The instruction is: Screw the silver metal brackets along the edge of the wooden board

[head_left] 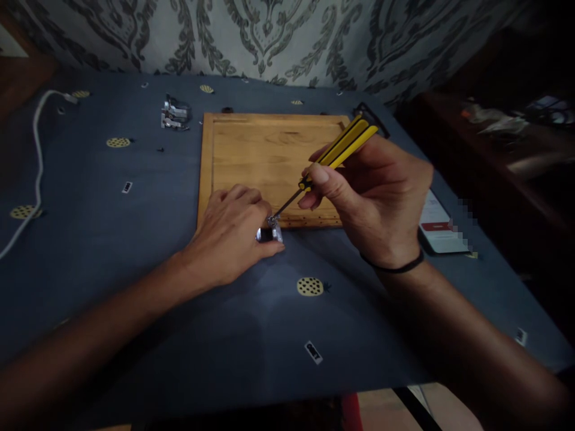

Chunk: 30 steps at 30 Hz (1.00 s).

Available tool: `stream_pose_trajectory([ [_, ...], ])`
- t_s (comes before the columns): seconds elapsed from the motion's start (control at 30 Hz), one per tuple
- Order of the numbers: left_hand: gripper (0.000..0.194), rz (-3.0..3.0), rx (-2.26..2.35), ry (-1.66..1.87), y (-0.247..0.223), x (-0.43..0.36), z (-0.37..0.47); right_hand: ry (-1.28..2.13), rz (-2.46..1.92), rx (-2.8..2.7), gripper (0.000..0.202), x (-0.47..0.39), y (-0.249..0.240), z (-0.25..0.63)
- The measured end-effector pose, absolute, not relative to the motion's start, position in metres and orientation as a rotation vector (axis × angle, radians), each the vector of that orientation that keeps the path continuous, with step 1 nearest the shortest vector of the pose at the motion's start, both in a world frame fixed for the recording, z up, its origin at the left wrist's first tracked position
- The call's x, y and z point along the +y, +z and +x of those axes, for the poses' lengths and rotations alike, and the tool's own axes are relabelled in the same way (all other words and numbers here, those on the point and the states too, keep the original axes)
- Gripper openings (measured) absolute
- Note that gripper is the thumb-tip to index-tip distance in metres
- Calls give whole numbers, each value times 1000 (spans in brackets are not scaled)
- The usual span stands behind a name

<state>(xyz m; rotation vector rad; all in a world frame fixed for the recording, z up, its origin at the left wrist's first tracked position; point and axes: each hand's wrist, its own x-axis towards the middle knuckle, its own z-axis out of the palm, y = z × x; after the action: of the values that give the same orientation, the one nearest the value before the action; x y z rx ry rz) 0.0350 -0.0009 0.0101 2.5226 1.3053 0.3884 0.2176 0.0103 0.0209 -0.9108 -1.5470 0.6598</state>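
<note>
My right hand (381,191) grips a screwdriver (344,143) by its yellow and black handle. The shaft slants down to the left, and its tip meets a small shiny metal hinge (275,232) at the near edge of a wooden panel (269,155). With thumb and fingers, my left hand (236,230) pinches that hinge against the panel's edge; the fingers partly cover it. A row of small dark holes or marks runs along the panel's near edge, to the right of the hinge. Whether a screw sits under the tip is too small to tell.
More metal hinges (175,114) lie beyond the panel's left side, with a small dark screw (160,149) nearby. A white cable (38,155) curves along the left. A phone (442,227) rests beside my right wrist. Patterned blue cloth (202,341) covers the table; a patterned curtain (269,36) hangs behind.
</note>
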Motion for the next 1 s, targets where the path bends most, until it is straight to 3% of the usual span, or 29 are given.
stream_pose_trajectory([
  [0.53, 26, 2491, 1284, 387, 10, 2, 34, 686, -901, -1475, 29, 6, 22, 209],
  [1.0, 25, 2515, 1279, 385, 10, 1, 34, 757, -845, -1530, 14, 3, 25, 212],
])
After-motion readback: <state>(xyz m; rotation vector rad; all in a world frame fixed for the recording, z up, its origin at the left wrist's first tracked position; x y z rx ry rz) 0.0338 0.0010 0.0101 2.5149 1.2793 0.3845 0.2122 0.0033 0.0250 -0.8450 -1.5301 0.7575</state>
